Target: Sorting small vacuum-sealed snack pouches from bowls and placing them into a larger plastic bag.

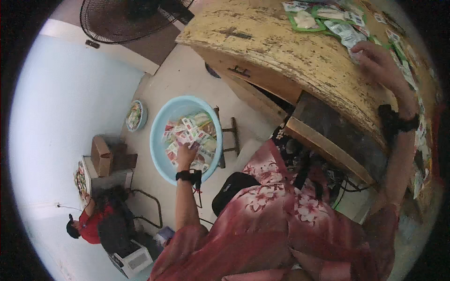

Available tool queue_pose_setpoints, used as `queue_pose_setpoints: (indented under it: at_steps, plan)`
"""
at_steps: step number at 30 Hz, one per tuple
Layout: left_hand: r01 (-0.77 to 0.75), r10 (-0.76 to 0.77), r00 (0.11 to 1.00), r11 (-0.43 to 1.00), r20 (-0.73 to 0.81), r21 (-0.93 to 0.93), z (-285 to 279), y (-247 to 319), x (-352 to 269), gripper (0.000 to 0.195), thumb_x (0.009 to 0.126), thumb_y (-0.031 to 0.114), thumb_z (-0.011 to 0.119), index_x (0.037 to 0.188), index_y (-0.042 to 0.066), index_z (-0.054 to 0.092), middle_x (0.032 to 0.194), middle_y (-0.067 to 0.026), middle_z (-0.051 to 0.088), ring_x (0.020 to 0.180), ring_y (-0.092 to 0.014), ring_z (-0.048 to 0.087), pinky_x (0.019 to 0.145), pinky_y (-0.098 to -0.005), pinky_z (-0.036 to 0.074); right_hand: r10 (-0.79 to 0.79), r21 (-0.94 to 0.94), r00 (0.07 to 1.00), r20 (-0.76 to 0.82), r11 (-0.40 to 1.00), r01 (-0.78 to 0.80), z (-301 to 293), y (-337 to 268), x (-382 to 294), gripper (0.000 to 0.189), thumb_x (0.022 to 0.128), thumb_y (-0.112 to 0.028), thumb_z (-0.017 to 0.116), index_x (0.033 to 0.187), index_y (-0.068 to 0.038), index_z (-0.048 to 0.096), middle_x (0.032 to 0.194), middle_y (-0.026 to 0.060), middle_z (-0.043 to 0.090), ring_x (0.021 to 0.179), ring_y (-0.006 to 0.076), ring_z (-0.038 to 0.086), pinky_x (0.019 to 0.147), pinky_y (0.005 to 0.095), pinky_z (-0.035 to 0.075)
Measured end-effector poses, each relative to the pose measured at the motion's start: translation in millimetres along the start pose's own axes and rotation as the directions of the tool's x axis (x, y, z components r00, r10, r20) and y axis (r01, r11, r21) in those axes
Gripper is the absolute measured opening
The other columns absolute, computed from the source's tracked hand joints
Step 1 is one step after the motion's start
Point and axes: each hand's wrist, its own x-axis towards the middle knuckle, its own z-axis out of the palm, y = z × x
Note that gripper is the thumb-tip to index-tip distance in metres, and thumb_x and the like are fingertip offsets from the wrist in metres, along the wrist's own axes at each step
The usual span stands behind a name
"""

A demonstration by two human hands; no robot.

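My left hand (186,152) reaches down into a light blue plastic basin (156,144). Its fingers are among several small printed food packets (205,144), and whether they grip one is hidden. On the worn yellow tabletop (267,42), my right hand (379,66) has its fingertips closed on the near end of a silvery plastic packet (342,31). Just beyond that packet lie green-edged clear packets (305,20) with pale contents. More packets (400,52) are spread along the table to the right of this hand.
A wooden stool (232,135) is beside the basin. Below the tabletop, an open drawer (327,151) juts towards me. A fan (133,17) stands at upper left. A smaller basin (143,116) of packets sits by the wall. A person in red (93,224) sits at another table.
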Motion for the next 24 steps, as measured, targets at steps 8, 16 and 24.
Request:
queue_pose_setpoints:
  at_steps: [8,16,24]
  plan:
    - [-0.349,0.398,0.913,0.878,0.093,-0.329,-84.9,171.1,-75.2,0.046,0.093,0.021,0.07,0.131,-0.003,0.06,0.101,-0.0158,0.073,0.085,-0.018,0.07,0.07,-0.0344,0.057,-0.176,-0.148,0.981,-0.08,0.976,0.163,-5.0,-30.3,-16.8,0.025,0.1,-0.032,0.061,0.108,-0.009,0.064,0.074,0.0058,0.063,0.053,0.015,0.064,0.051,0.0323,0.052]
    - [-0.539,0.703,0.694,0.651,0.155,-0.535,-135.4,315.0,-136.6,0.037,0.096,0.018,0.068,0.127,-0.001,0.063,0.102,-0.0122,0.072,0.096,-0.018,0.068,0.086,-0.0336,0.054,-0.388,-0.166,0.898,-0.205,0.918,0.359,-16.3,-75.5,-45.4,0.025,0.1,-0.025,0.062,0.113,-0.003,0.065,0.073,0.0037,0.061,0.064,0.0095,0.061,0.055,0.028,0.049]
    - [-0.779,0.92,0.365,0.219,-0.141,-0.587,-132.6,390.1,-160.3,0.023,0.09,0.009,0.072,0.111,0.001,0.07,0.09,-0.01,0.07,0.078,-0.018,0.064,0.07,-0.0296,0.051,-0.317,-0.258,0.946,-0.063,0.921,0.291,27.3,-86.3,-138.5,0.023,0.096,-0.026,0.057,0.108,-0.008,0.064,0.097,0.0147,0.067,0.094,0.0353,0.067,0.079,0.0477,0.053]
